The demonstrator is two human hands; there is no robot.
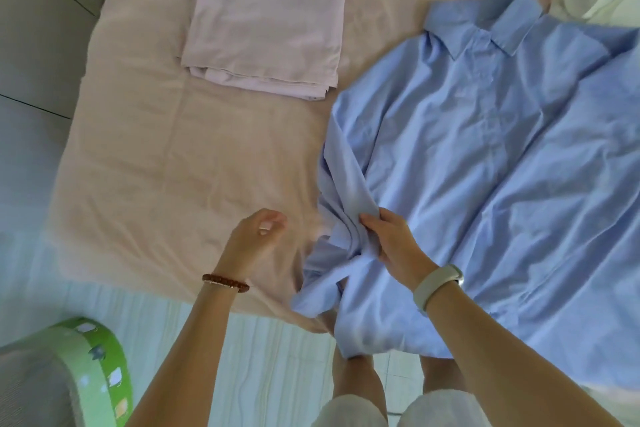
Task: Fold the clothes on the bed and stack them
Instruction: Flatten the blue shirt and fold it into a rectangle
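at the lower left of the frame sits a green patterned round container (100, 371) on the floor, apart from the work. above it the bed with its pale pink sheet (138, 149) fills the left and middle. in the upper middle a folded pale pink cloth (266, 21) lies flat and squared, the first piece of the stack by the look of it, well apart from the hands.

lower middle, the left hand (252, 239), with a brown bead bracelet (225, 282) at the wrist, hovers over the sheet with fingers loosely curled and its grip on nothing. just to its right the right hand (398, 246), wearing a pale wristband (438, 288), has its grip closed on a bunched sleeve of the light blue collared shirt (502, 149).

the shirt lies spread front up over the right half of the frame, collar toward the upper right, hem hanging over the bed's near edge.

the step in hand seems to be the shirt's first fold: gathering the sleeve. next, i judge, the sleeve should be laid across the body, the free left hand smoothing the cloth, then the sides folded in and the shirt set on the pink cloth.
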